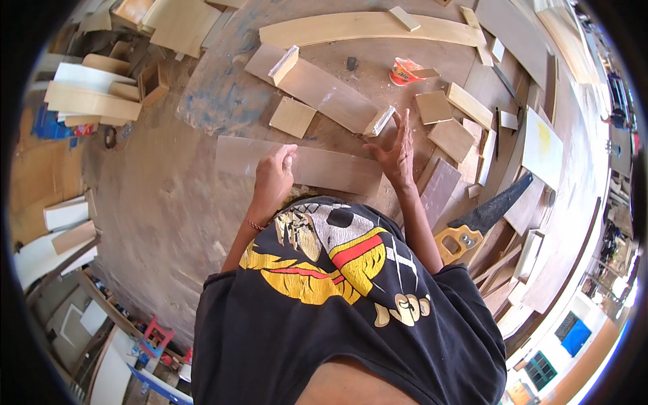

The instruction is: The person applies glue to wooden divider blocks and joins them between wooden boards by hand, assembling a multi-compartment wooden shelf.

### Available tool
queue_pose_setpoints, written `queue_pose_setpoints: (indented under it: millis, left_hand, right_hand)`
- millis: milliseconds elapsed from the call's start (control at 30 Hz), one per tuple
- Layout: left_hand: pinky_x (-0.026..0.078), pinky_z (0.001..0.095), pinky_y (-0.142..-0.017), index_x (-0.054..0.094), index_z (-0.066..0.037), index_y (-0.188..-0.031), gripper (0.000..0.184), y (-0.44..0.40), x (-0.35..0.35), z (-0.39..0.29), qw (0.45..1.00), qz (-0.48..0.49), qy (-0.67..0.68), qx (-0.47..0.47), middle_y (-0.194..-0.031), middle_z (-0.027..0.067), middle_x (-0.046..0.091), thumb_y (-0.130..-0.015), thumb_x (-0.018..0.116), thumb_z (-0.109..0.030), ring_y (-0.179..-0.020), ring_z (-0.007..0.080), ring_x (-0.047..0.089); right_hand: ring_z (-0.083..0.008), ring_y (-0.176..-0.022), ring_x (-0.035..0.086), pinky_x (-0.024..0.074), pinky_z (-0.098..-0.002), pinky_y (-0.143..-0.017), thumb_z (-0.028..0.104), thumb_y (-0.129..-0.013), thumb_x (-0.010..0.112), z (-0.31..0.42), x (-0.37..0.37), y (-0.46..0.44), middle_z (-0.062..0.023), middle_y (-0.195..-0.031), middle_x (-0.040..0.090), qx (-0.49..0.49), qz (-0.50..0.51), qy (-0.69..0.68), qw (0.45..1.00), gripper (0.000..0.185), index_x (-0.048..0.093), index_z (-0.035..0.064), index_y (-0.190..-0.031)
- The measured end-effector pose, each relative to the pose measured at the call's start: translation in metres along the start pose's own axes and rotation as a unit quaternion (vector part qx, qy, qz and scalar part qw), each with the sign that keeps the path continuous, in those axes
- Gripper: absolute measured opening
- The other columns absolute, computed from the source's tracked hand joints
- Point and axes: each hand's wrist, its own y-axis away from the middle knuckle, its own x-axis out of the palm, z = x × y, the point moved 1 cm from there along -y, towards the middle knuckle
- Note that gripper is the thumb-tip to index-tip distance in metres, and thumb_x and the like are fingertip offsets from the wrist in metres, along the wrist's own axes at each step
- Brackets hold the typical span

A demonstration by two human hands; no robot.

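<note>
My left hand (275, 171) is closed, fingers curled, over the near long flat board (331, 169); whatever it may hold is hidden. My right hand (398, 154) is open, thumb apart from the stretched fingers, at that board's right end. Close to its fingertips, a small wood block (380, 121) with a white-coated top edge stands on the end of a second long board (331, 101). A similar block (283, 65) with white along its edge stands near that board's other end. Between the two boards lies a loose square wood piece (292, 117).
A red-and-white tub (406, 71) with a wood scrap across it stands beyond my right hand. On the right are a handsaw (484, 219) and several offcuts (452, 140). A long curved strip (364, 27) lies at the back. Stacked wood pieces (94, 101) fill the left side.
</note>
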Motion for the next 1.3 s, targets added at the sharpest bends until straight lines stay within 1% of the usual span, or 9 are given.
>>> queue_pose_setpoints:
  millis: [200,267,333,433,700,867,1067,1133,1300]
  left_hand:
    - [0.048,0.0358,-0.073,0.060,0.002,-0.100,0.019,0.001,0.004,-0.001,1.000,0.015,-0.015,0.005,-0.088,0.0176,0.064,-0.083,0.054,-0.002,-0.079,0.0298,0.063]
    - [0.049,0.0355,-0.072,0.061,0.002,-0.101,0.020,-0.004,0.006,-0.004,0.999,0.026,-0.019,0.010,-0.088,0.0173,0.064,-0.083,0.055,-0.003,-0.079,0.0292,0.063]
    - [0.048,0.0308,-0.070,0.059,0.002,-0.106,0.023,-0.007,0.009,-0.005,0.998,0.039,-0.031,0.041,-0.088,0.0160,0.065,-0.085,0.056,-0.007,-0.077,0.0221,0.064]
    - [0.048,0.0300,-0.069,0.060,0.001,-0.106,0.023,-0.013,0.014,-0.013,0.996,0.047,-0.028,0.064,-0.085,0.0143,0.065,-0.083,0.057,-0.006,-0.074,0.0203,0.062]
    - [0.049,0.0311,-0.068,0.060,0.003,-0.102,0.024,-0.036,0.030,-0.057,0.991,0.080,-0.028,0.100,-0.085,0.0139,0.063,-0.080,0.059,-0.004,-0.071,0.0215,0.060]
    - [0.049,0.0296,-0.066,0.058,0.004,-0.108,0.030,-0.046,0.040,-0.074,0.990,0.113,-0.020,0.077,-0.086,0.0122,0.063,-0.081,0.061,-0.008,-0.073,0.0182,0.060]
    - [0.048,0.0275,-0.065,0.053,0.004,-0.115,0.043,-0.058,0.049,-0.101,0.991,0.095,-0.009,0.098,-0.091,0.0111,0.064,-0.080,0.067,-0.015,-0.078,0.0159,0.060]
    - [0.045,0.0227,-0.063,0.049,0.005,-0.121,0.046,-0.060,0.049,-0.103,0.989,0.107,-0.024,0.097,-0.096,0.0099,0.062,-0.081,0.065,-0.013,-0.083,0.0114,0.057]
    - [0.048,0.0266,-0.067,0.055,0.002,-0.115,0.040,-0.057,0.026,-0.061,0.999,0.031,0.001,0.038,-0.093,0.0107,0.064,-0.081,0.065,-0.015,-0.080,0.0152,0.059]
  right_hand:
    - [-0.0337,-0.124,0.039,0.0316,-0.0429,-0.102,0.022,-0.058,0.083,-0.001,-0.003,0.008,-0.0165,-0.135,0.041,0.002,-0.035,-0.025,0.999,0.116,0.006,0.0013,-0.142]
    - [-0.0333,-0.124,0.038,0.0298,-0.0427,-0.103,0.021,-0.058,0.083,0.000,-0.005,0.007,-0.0168,-0.135,0.041,0.025,-0.013,-0.050,0.998,0.115,0.007,0.0010,-0.142]
    - [-0.0331,-0.125,0.038,0.0288,-0.0424,-0.104,0.020,-0.058,0.083,0.003,-0.007,0.003,-0.0166,-0.135,0.041,0.028,-0.015,-0.042,0.999,0.115,0.007,0.0011,-0.142]
    - [-0.0325,-0.126,0.037,0.0269,-0.0421,-0.104,0.020,-0.057,0.083,0.000,-0.004,-0.001,-0.0159,-0.135,0.041,0.023,-0.023,-0.043,0.999,0.115,0.007,0.0013,-0.143]
    - [-0.0339,-0.121,0.040,0.0283,-0.0429,-0.102,0.020,-0.057,0.082,-0.009,0.002,0.004,-0.0160,-0.133,0.043,0.024,-0.049,-0.074,0.996,0.114,0.008,0.0006,-0.142]
    - [-0.0279,-0.122,0.039,0.0237,-0.0452,-0.101,0.029,-0.058,0.080,-0.013,0.008,0.004,-0.0071,-0.133,0.046,0.030,-0.048,-0.043,0.997,0.116,0.007,0.0025,-0.143]
    - [-0.0260,-0.122,0.039,0.0222,-0.0449,-0.099,0.037,-0.058,0.079,-0.012,0.014,0.002,-0.0063,-0.133,0.046,0.029,-0.039,-0.027,0.998,0.114,0.011,0.0026,-0.143]
    - [-0.0263,-0.122,0.039,0.0224,-0.0452,-0.099,0.037,-0.058,0.079,-0.011,0.014,0.002,-0.0067,-0.133,0.046,0.032,-0.040,-0.036,0.998,0.112,0.013,0.0025,-0.142]
    - [-0.0283,-0.121,0.039,0.0250,-0.0455,-0.099,0.030,-0.062,0.078,-0.003,-0.004,0.012,-0.0109,-0.130,0.047,0.034,-0.069,-0.040,0.996,0.104,0.016,0.0022,-0.142]
